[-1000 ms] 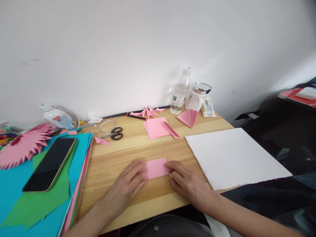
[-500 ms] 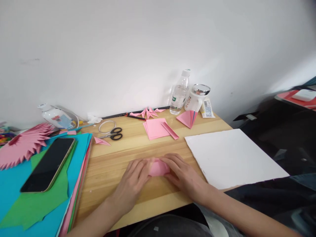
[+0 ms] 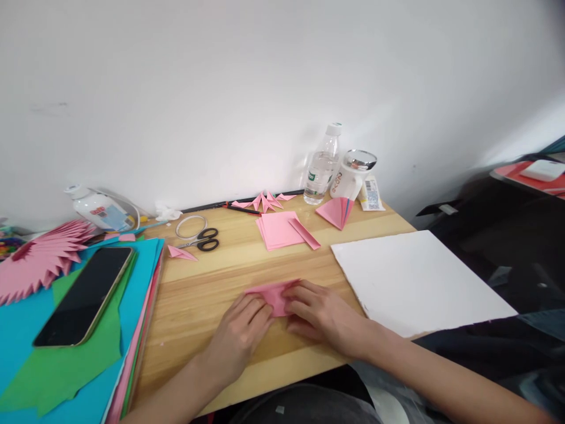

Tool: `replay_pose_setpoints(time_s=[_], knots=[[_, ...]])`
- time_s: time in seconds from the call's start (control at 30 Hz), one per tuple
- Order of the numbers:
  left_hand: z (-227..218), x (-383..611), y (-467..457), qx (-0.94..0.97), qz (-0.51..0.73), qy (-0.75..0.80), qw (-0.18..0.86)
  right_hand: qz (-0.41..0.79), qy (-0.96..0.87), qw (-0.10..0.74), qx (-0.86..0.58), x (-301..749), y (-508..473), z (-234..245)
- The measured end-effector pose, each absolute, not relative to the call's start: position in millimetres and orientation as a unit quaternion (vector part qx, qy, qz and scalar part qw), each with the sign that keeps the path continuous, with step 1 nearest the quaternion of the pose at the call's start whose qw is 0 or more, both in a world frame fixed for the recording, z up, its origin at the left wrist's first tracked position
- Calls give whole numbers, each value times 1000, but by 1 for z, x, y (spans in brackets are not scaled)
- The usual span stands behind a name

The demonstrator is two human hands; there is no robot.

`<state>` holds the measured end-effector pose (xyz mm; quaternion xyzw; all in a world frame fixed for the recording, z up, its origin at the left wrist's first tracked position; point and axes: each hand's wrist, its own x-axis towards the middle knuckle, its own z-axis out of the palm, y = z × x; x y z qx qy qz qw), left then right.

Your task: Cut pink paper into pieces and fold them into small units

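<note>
A small folded pink paper lies on the wooden desk near its front edge. My left hand presses on its lower left part with bent fingers. My right hand covers its right side, fingertips pinching the fold near the middle. Both hands touch the paper and each other's fingertips nearly meet. Part of the paper is hidden under the fingers.
A stack of pink squares, folded pink pieces, a pink fan shape, scissors, a water bottle and a mug sit behind. A white board lies right. A phone rests on coloured sheets left.
The flat pink rectangle has been folded into a narrower, pointed shape. Both hands moved inward over it, closing toward the middle.
</note>
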<state>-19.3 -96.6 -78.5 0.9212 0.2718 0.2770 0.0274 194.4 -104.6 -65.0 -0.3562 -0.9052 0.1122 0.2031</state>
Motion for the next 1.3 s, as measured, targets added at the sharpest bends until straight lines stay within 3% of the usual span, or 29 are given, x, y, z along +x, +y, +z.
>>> replay_pose_setpoints(time_s=[0.43, 0.8, 0.97, 1.1, 1.3], knots=[[-79, -21, -101, 837, 377, 371, 143, 187, -887, 201, -370, 191, -86, -62], [-79, -27, -126, 931, 268, 238, -70, 336, -824, 153, -431, 192, -57, -56], [-78, -13, -120, 929, 186, 277, -158, 399, -792, 170, -430, 191, -52, -56], [-82, -11, -116, 931, 152, 283, -172, 370, -805, 173, -430, 189, -53, -54], [-88, -12, -113, 938, 125, 283, -159, 235, -853, 204, -418, 188, -73, -65]])
